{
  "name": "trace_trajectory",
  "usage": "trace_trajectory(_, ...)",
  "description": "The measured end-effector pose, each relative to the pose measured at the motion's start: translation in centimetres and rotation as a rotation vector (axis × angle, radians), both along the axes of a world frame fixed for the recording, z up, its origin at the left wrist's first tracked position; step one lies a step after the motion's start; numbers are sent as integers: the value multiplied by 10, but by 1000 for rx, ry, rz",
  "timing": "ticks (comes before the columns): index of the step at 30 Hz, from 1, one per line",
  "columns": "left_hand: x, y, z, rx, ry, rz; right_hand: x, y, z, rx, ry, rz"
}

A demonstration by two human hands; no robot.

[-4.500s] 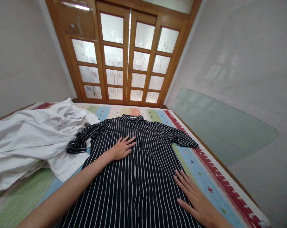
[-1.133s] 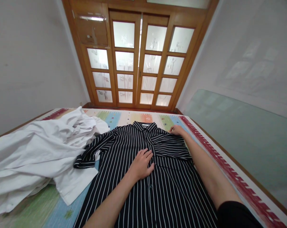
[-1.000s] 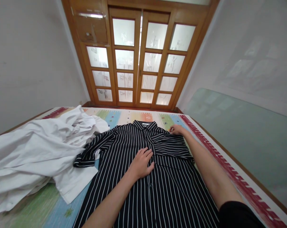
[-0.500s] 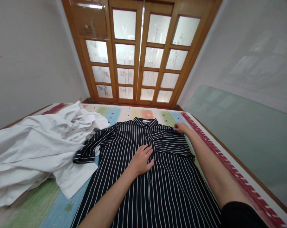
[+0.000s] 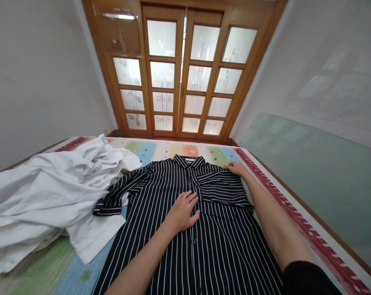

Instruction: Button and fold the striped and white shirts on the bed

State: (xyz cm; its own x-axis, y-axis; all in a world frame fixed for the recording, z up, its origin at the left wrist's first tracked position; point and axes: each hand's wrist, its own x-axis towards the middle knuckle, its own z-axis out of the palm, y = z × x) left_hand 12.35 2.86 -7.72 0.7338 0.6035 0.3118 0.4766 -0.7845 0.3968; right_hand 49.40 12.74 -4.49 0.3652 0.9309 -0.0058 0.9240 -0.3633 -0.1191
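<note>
A black shirt (image 5: 164, 200) with white stripes lies front up, its collar at the far end. Its left-hand sleeve reaches out over the edge of a white cloth, while the right-hand sleeve is folded inward across the chest. My left hand (image 5: 184, 211) rests flat on the shirt's middle by the button line, fingers spread. At the right shoulder edge, my right hand (image 5: 235, 168) touches the shirt with its fingers stretched out; the undersides of its fingertips are hidden.
Crumpled white cloth (image 5: 50, 184) is heaped at the left. Beneath everything is a patterned, multicoloured cover (image 5: 78, 266) with a red border on the right. A pale green panel (image 5: 311, 172) leans on the right wall. Wooden glazed doors (image 5: 177, 82) stand beyond the far edge.
My right hand's fingers have loosened from a pinch at the shoulder edge and now lie flatter. My left hand stays on the shirt. The view has tilted slightly up.
</note>
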Motion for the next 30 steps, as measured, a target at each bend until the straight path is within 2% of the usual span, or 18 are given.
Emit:
trace_trajectory(5,0,0,-1,-14,2,-1,12,-2,6,-54,75,26)
trace_trajectory(20,1,1,-3,-1,-28,-3,-2,3,-4,108,151,-102)
trace_trajectory(24,1,0,-2,3,-24,-5,-6,0,-7,128,119,-110)
trace_trajectory(30,0,0,0,-7,-13,-6,-27,1,-4,171,6,-214)
